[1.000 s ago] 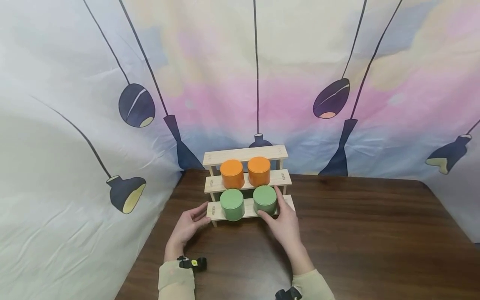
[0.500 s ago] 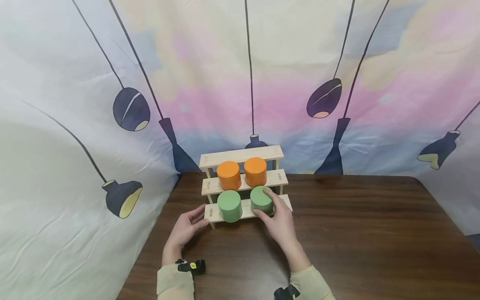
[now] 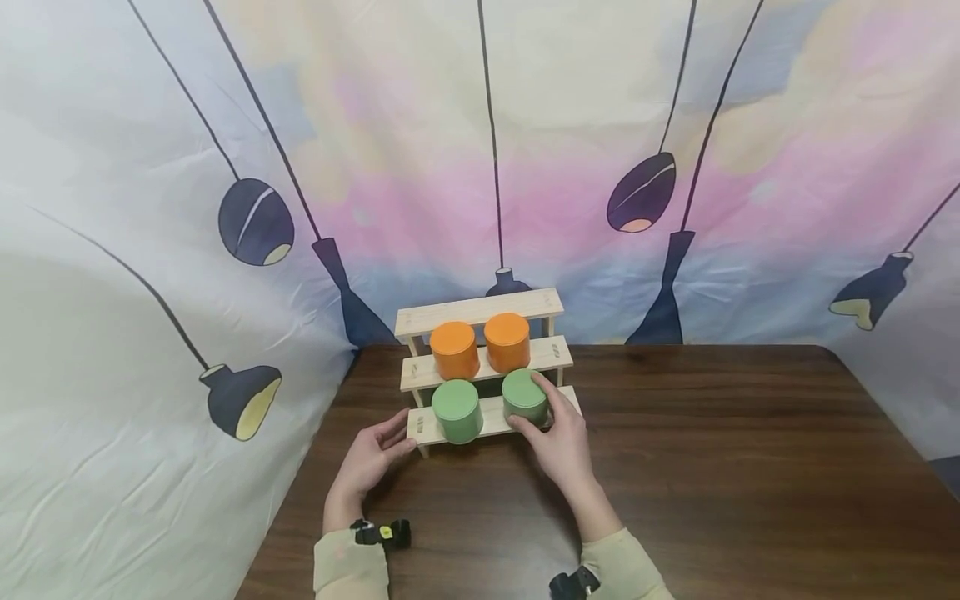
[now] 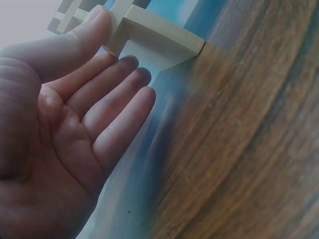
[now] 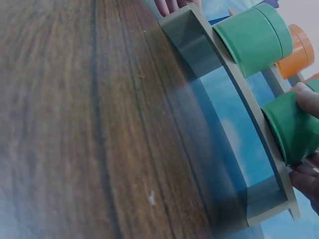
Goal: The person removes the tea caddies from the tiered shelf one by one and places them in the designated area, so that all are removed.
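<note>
The right hand (image 3: 564, 446) aptly grips a likely light, stiff green tin (image 3: 522, 393) round its sides, the left hand (image 3: 367, 458) a shelf (image 3: 492, 415).

Rack (image 3: 480, 309) looks like pale, matt bare wood; green canisters (image 3: 457, 410) and orange canisters (image 3: 454, 351) seem like smooth painted metal, soft sheen. Tabletop (image 3: 712, 442) is dark wood-grain, slightly glossy toward 6 o'clock. Backdrop (image 3: 577, 92) at 12 o'clock: wrinkly cloth.

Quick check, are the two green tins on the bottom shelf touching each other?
Apart: the head view plainly shows bare wood of the bottom shelf between the left green tin and the right green tin.
</note>
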`<move>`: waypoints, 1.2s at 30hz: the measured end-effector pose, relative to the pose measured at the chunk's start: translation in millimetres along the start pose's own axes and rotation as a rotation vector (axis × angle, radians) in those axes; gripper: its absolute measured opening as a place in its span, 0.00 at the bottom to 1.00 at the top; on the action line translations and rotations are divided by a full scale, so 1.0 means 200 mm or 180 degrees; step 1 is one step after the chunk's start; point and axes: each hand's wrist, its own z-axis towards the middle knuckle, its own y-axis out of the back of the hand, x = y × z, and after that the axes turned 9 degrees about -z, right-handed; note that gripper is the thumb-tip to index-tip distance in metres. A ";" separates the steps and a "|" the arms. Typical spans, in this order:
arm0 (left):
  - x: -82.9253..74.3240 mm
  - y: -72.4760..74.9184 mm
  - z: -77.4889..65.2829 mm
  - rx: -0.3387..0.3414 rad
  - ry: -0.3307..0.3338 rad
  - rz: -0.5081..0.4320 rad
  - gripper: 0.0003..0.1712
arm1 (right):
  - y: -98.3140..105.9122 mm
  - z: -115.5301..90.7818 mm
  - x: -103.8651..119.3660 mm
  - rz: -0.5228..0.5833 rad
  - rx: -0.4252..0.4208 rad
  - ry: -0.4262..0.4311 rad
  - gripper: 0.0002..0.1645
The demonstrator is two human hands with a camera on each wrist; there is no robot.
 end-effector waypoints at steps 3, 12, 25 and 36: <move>0.01 0.00 0.00 -0.0011 0.0014 0.0009 0.38 | 0.01 0.00 0.00 -0.0032 -0.0010 -0.0027 0.49; 0.02 0.00 0.01 -0.0001 -0.0005 -0.0043 0.39 | 0.04 0.00 0.01 0.0003 0.0045 0.0006 0.47; 0.02 0.01 0.01 -0.0004 0.0005 -0.0024 0.38 | 0.06 0.01 0.00 0.0252 0.0223 -0.0227 0.60; 0.04 0.01 0.01 0.0006 -0.0021 -0.0039 0.39 | 0.07 0.01 -0.01 0.0259 0.0268 -0.0353 0.51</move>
